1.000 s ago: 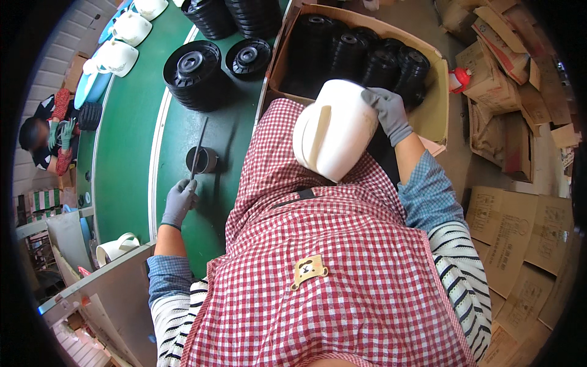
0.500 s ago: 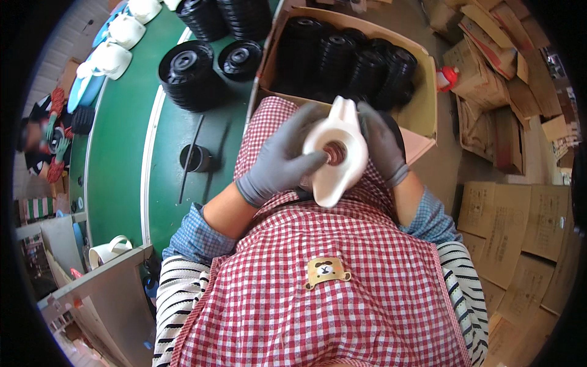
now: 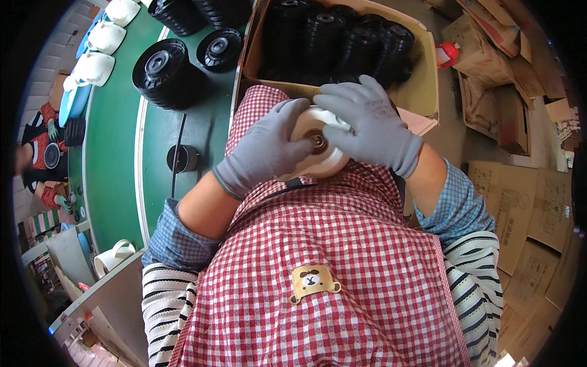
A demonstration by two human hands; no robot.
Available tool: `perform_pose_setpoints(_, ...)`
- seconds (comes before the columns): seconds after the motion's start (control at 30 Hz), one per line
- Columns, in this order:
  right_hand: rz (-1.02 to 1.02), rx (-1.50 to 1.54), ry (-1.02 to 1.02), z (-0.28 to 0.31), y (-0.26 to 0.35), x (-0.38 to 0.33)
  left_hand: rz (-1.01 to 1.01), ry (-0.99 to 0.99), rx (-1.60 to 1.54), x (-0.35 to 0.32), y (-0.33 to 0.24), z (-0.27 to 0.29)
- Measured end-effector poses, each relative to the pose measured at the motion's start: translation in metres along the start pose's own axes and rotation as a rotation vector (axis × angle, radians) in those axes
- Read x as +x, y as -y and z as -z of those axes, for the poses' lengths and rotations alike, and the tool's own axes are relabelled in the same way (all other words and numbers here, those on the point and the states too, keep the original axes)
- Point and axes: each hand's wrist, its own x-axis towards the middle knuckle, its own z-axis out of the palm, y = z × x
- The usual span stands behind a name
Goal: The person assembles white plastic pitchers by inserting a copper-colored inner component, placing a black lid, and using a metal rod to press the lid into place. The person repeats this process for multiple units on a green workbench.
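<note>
Over my lap, between my gloved hands, is a cream-white plastic part with a round opening in its middle. Its rim and the inner ring face up. My left hand, in a grey glove, grips its left side, the thumb lying beside the opening. From the right, my right hand, also gloved, lies over the upper right of the part, fingers across its far edge and thumb near the opening. The hands hide much of the part's outline.
A cardboard box of stacked black discs stands ahead. On the green bench are black disc stacks and a black cup with a thin rod. White plastic pieces line its far left. Another person works there.
The white part has turned, and its two projecting ends no longer show. My right hand has come from its right side onto it. The whole view has shifted slightly.
</note>
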Motion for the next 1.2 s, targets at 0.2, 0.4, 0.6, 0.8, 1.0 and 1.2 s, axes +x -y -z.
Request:
perform_pose_setpoints(0.2, -0.187, -0.149, 0.297, -0.015, 0.017, 0.006, -0.011, -0.078, 0.314, 0.005, -0.008, -0.014)
perform_pose_setpoints(0.4, -0.243, -0.295, 0.407, -0.021, 0.029, 0.012, -0.033, -0.098, 0.45, 0.007, -0.005, -0.024)
perform_pose_setpoints(0.6, -0.229, -0.29, 0.409, -0.026, 0.027, 0.012, -0.025, -0.075, 0.519, 0.008, 0.005, -0.026)
perform_pose_setpoints(0.8, -0.23, -0.25, 0.405, -0.039, 0.023, 0.013, -0.006, -0.033, 0.554, 0.014, 0.007, -0.027)
perform_pose_setpoints(1.0, -0.204, 0.178, 0.211, -0.017, -0.003, 0.008, -0.08, 0.038, 0.128, 0.003, 0.011, 0.0)
perform_pose_setpoints(1.2, -0.061, 0.572, 0.191, 0.015, -0.012, -0.031, -0.162, -0.05, -0.088, -0.046, 0.017, 0.004)
